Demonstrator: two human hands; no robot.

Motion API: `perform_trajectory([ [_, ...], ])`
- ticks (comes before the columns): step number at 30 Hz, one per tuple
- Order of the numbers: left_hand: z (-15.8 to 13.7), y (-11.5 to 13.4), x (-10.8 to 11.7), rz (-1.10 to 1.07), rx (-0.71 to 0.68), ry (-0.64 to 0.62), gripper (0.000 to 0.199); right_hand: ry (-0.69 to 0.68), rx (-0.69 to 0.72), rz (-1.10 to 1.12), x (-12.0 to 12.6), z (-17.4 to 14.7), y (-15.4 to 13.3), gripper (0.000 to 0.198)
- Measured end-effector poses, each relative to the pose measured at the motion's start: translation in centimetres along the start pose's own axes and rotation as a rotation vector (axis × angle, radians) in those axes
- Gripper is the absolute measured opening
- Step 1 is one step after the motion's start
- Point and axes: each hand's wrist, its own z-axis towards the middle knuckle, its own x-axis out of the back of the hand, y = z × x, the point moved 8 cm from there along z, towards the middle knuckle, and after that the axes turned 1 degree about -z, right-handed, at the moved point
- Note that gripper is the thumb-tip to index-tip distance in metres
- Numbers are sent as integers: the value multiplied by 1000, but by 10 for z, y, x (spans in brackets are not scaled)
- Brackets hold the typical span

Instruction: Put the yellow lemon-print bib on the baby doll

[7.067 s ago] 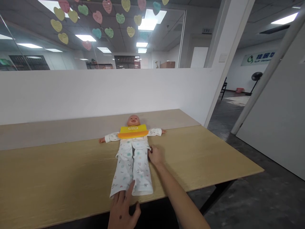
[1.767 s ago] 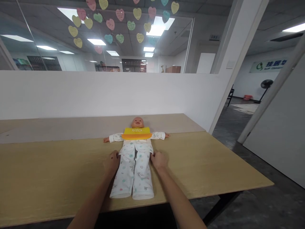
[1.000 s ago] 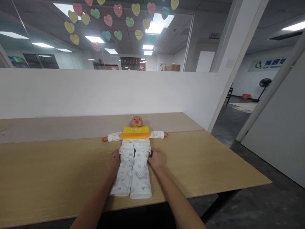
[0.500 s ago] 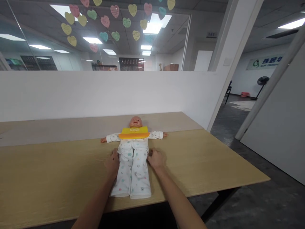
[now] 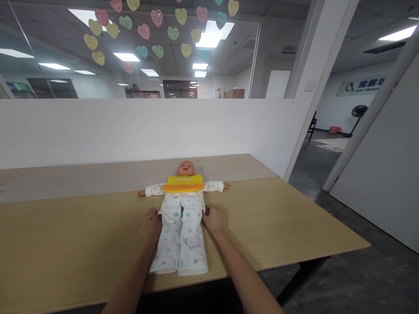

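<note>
A baby doll (image 5: 186,168) lies on its back, arms spread, its head toward the wall. It wears a white printed shirt (image 5: 172,202), white printed trousers (image 5: 193,242) and a yellow bib (image 5: 185,179) with an orange lower pocket. At the doll's left-hand side in the picture, my left hand (image 5: 151,226) is closed at the corner of the shirt's hem. My right hand (image 5: 214,219) pinches the opposite hem corner, beside the hip. Fingertips of both hands are partly hidden. The shirt's front parts in a small gap above the trousers.
The doll rests on a wooden table (image 5: 278,226), whose front edge lies just past the trouser cuffs. Behind it stands a white half wall (image 5: 137,128) with a window bearing heart-shaped notes (image 5: 156,18). To the right are a doorway, an open door (image 5: 379,174) and a fan (image 5: 359,111).
The shirt's hem has come down and spread outward at both corners. My left hand has shifted slightly outward and toward me; my right hand is almost where it was.
</note>
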Motion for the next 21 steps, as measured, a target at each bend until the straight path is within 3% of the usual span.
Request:
perform_trajectory([
  [10,6,-14,-5,-79,53,1,12,-21,51,-35,-6,2,0,25],
  [14,3,-17,0,-222,24,28,12,-4,55,-14,-5,2,-1,30],
  [17,-18,-30,12,-424,-7,82,15,7,46,4,-5,2,-1,32],
  [21,-86,-66,26,-573,-78,172,25,1,46,17,-6,3,-1,30],
])
